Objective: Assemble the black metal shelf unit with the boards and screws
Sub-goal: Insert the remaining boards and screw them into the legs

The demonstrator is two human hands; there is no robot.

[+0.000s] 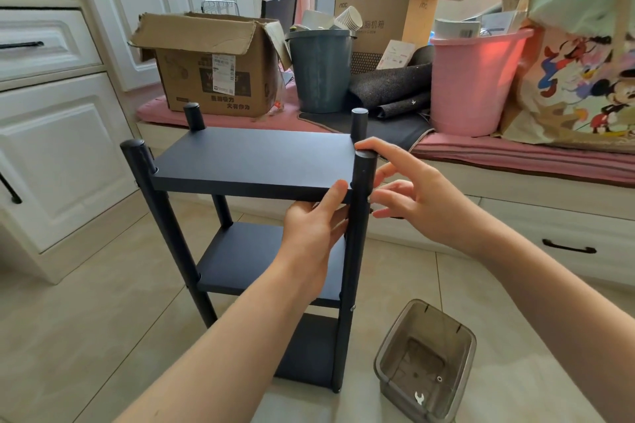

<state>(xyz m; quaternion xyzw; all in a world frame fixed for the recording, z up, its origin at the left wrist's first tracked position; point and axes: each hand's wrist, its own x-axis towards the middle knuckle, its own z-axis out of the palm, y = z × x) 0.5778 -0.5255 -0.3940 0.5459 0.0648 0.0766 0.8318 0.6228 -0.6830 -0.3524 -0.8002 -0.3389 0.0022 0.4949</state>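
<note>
While the left hand (314, 227) pinches the top board's (254, 161) near edge, the right hand (412, 196), fingers spread, touches the near-right post (357, 251).

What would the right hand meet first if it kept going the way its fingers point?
Most likely the near right post of the shelf unit: the right hand points leftward at it, its index fingertip apparently already touching the post's cap. Depth is uncertain.

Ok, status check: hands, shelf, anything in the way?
Left hand grips top board front edge. Right hand open, fingertip on near-right post. Shelf unit upright. Clear bin beside it.
</note>
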